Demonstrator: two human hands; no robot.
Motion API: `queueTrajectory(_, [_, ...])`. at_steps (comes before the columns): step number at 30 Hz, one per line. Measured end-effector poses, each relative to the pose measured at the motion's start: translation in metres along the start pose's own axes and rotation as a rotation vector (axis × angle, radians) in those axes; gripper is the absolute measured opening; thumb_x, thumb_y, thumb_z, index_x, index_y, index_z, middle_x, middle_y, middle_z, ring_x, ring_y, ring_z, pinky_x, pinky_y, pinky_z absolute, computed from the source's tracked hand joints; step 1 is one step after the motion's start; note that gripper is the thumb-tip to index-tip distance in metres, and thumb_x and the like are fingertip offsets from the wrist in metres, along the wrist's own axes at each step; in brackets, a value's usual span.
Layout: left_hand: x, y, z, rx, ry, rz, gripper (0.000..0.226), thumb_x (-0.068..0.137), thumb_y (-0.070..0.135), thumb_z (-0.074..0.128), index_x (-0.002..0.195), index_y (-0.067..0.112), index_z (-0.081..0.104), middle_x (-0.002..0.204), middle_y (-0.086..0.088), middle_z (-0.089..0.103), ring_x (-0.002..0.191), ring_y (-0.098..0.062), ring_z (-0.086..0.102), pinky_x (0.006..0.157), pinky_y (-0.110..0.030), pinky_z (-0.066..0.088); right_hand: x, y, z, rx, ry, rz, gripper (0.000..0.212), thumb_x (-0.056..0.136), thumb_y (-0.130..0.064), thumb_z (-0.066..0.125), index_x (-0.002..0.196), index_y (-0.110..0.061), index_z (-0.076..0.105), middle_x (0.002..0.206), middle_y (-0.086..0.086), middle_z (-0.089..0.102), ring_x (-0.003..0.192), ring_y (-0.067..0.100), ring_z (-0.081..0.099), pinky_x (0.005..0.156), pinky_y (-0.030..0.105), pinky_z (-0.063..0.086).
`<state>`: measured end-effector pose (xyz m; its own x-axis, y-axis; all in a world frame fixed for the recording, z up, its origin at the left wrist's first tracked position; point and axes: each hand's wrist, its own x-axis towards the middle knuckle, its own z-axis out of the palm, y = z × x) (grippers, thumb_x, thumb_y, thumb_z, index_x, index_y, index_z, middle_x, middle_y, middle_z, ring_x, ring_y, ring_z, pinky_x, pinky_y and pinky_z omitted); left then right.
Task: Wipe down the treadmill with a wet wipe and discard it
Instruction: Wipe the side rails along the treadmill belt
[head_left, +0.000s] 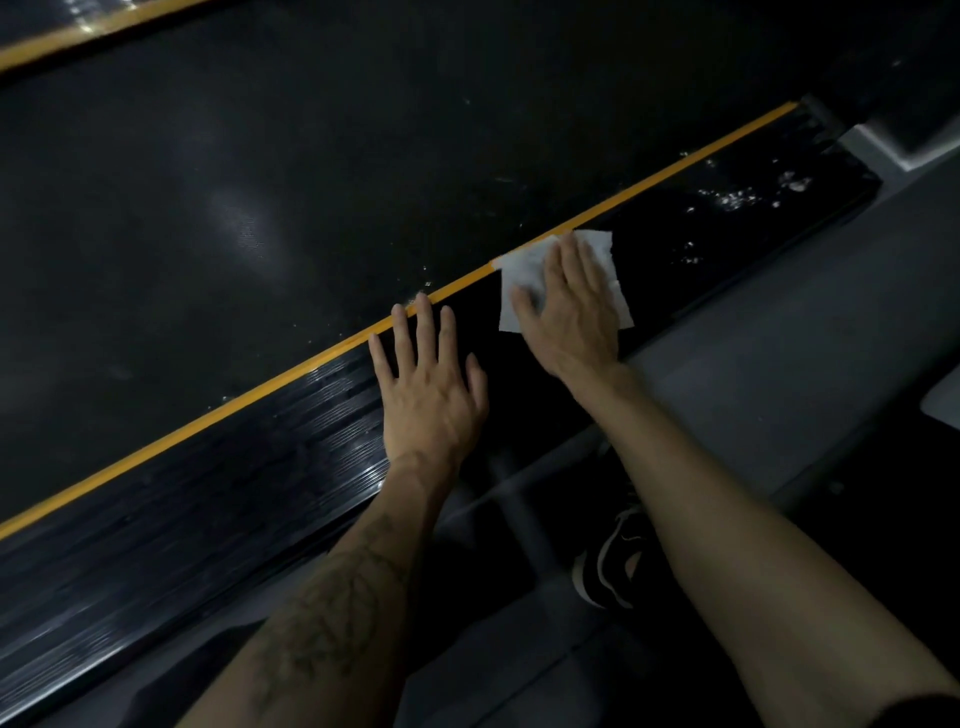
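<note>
Tattooed left forearm nearest; left hand flat, fingers spread, resting on treadmill side rail by yellow stripe. Right hand flat, fingers straight, pressing white wet wipe onto same rail, just beside left hand. Belt beyond stripe. Black sneaker below.

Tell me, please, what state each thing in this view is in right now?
wet wipe: spread flat on the side rail, pressed under the right hand.
right hand: open, flat on the wipe.
left hand: open, fingers spread, resting on the rail.
side rail: white specks ahead of the wipe.
treadmill belt: dusty, speckled near the yellow stripe.
</note>
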<state>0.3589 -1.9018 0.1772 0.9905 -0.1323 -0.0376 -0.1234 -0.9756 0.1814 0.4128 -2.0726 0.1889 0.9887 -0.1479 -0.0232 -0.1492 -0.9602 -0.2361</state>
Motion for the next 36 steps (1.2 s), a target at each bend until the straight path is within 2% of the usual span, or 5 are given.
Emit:
queueTrajectory(5, [0.0,0.0,0.0,-0.007,0.004,0.006,0.069,0.103,0.047,0.012,0.164,0.016,0.018,0.173,-0.01,-0.001,0.159,-0.031,-0.008,0.128,-0.057,-0.001,-0.038,0.034,0.009,-0.04,0.071,-0.35,0.067,0.105,-0.046,0.034,0.155,-0.002,0.039,0.164,0.016,0.034,0.154,0.028,0.029,0.125,0.048,0.026])
queueTrajectory(12, [0.001,0.0,-0.001,0.003,-0.024,0.004,0.069,0.103,0.048,0.01,0.165,0.016,0.014,0.173,-0.009,-0.004,0.159,-0.031,-0.011,0.127,-0.057,-0.003,0.017,0.001,-0.005,-0.023,-0.02,0.021,0.069,0.109,-0.047,0.027,0.162,-0.004,0.017,0.172,0.013,0.008,0.159,0.023,0.004,0.129,0.039,0.001])
queueTrajectory(17, [0.001,0.0,-0.001,-0.011,-0.021,0.011,0.069,0.103,0.047,0.01,0.165,0.016,0.015,0.173,-0.009,-0.005,0.159,-0.03,-0.012,0.127,-0.057,-0.004,-0.025,0.014,0.007,-0.026,-0.006,-0.324,0.07,0.104,-0.048,0.026,0.158,-0.004,0.032,0.167,0.014,0.027,0.156,0.026,0.02,0.128,0.045,0.016])
queueTrajectory(24, [0.001,0.001,0.0,0.012,-0.025,0.007,0.069,0.103,0.047,0.01,0.164,0.015,0.015,0.173,-0.011,-0.003,0.159,-0.032,-0.01,0.127,-0.059,0.0,0.031,-0.017,-0.006,-0.075,-0.033,0.059,0.062,0.11,-0.041,0.025,0.162,-0.006,0.02,0.171,0.012,0.016,0.159,0.023,0.008,0.129,0.041,0.003])
queueTrajectory(36, [0.0,0.001,0.003,0.014,-0.004,0.01,0.068,0.104,0.046,0.012,0.165,0.015,0.017,0.173,-0.01,-0.003,0.159,-0.032,-0.01,0.127,-0.058,0.001,0.017,0.011,-0.005,-0.086,0.017,-0.133,0.065,0.106,-0.041,0.018,0.16,-0.006,0.029,0.168,0.012,0.025,0.157,0.026,0.017,0.129,0.041,0.01])
